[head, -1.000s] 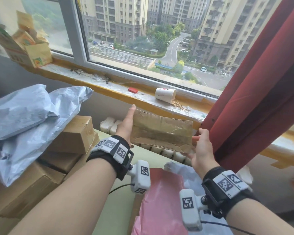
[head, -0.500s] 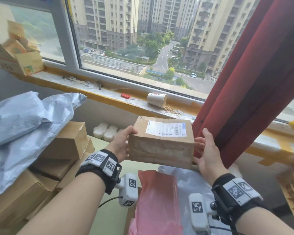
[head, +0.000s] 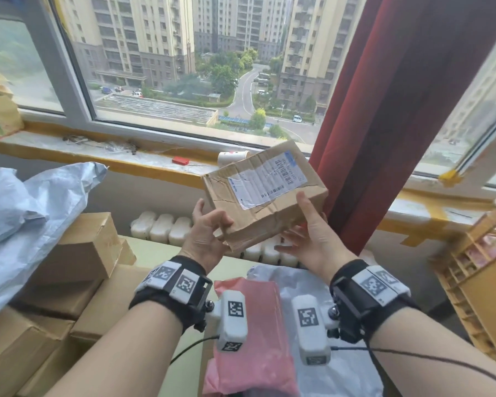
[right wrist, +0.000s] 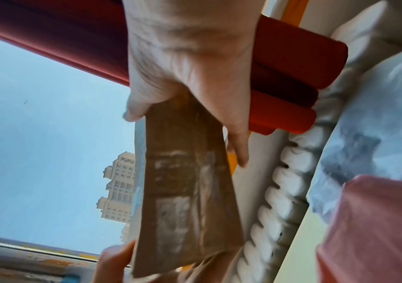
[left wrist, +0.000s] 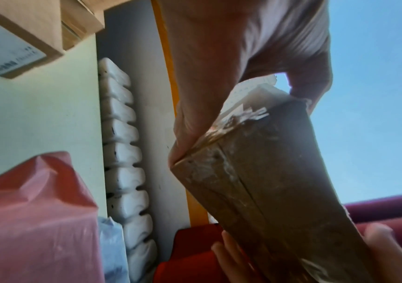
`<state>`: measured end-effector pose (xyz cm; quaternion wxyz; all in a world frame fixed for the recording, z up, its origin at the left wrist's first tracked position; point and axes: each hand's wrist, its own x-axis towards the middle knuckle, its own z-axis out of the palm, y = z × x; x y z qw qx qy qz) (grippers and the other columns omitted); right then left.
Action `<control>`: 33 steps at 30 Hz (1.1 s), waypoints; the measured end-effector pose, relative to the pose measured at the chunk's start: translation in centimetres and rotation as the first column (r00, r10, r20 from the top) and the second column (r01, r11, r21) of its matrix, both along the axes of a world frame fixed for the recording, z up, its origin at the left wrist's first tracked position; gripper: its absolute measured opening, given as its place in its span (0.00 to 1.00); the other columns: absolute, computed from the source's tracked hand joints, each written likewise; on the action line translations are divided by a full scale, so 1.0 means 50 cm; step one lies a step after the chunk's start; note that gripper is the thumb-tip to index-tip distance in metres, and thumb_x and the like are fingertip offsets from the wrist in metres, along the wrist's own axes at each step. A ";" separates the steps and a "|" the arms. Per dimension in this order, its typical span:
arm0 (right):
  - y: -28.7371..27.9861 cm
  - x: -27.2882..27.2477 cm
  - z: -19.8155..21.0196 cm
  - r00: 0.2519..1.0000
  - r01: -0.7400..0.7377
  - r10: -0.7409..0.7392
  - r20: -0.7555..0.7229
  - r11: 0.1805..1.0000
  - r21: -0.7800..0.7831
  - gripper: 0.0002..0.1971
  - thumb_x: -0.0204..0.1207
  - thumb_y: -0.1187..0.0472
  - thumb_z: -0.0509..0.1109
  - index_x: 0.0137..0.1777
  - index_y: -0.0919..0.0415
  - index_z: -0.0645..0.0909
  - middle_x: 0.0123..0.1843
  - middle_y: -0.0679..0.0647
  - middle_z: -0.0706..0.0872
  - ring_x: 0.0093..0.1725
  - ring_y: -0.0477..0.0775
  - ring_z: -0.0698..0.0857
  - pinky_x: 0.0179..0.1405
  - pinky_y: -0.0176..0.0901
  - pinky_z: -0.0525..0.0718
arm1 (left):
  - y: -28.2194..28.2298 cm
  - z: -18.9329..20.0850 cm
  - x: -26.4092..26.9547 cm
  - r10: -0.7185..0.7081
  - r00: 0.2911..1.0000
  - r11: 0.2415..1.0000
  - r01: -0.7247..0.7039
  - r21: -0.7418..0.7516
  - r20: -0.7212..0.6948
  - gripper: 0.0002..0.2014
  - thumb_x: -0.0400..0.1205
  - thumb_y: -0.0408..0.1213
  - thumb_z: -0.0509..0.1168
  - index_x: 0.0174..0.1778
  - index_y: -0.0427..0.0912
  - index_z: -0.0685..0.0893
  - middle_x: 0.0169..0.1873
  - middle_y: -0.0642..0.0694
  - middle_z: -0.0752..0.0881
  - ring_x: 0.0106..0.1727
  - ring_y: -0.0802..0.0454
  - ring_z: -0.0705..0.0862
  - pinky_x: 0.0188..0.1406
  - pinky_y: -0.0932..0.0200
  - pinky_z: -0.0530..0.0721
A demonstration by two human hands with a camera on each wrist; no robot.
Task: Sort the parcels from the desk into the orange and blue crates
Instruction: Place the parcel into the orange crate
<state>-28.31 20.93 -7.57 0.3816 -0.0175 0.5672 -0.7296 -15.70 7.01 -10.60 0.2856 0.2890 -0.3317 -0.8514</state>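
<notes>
A creased brown cardboard parcel (head: 269, 217) with a white shipping label hangs in the air in front of the window, tilted with its label face towards me. My left hand (head: 206, 233) grips its lower left corner, thumb up along the side. My right hand (head: 315, 239) holds its right end, thumb on the label face and fingers underneath. The left wrist view shows the left hand (left wrist: 231, 47) pinching the end of the parcel (left wrist: 267, 191). In the right wrist view the right hand (right wrist: 190, 57) clasps the parcel (right wrist: 183, 191). An orange crate (head: 476, 285) stands at the right. No blue crate is in view.
A pink mailer (head: 255, 325) and a pale plastic mailer (head: 347, 371) lie on the desk below my wrists. Stacked cardboard boxes (head: 86, 250) and grey mail bags (head: 26, 213) fill the left. A red curtain (head: 384, 124) hangs just behind the parcel, with a white radiator (head: 161, 227) under the sill.
The parcel has turned over from edge-on to label face up and now tilts with its right end raised. My right thumb has moved onto the label face. The view has swung right.
</notes>
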 end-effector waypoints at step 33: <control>0.112 0.009 -0.084 0.965 -0.081 0.094 -0.245 0.995 0.062 0.20 0.64 0.57 0.74 0.58 0.50 0.88 0.54 0.50 0.92 0.50 0.50 0.87 0.43 0.44 0.80 | 0.095 -0.072 -0.004 -0.274 0.939 0.947 0.301 -0.111 0.207 0.21 0.84 0.55 0.60 0.68 0.50 0.81 0.61 0.45 0.88 0.63 0.42 0.85 0.61 0.37 0.81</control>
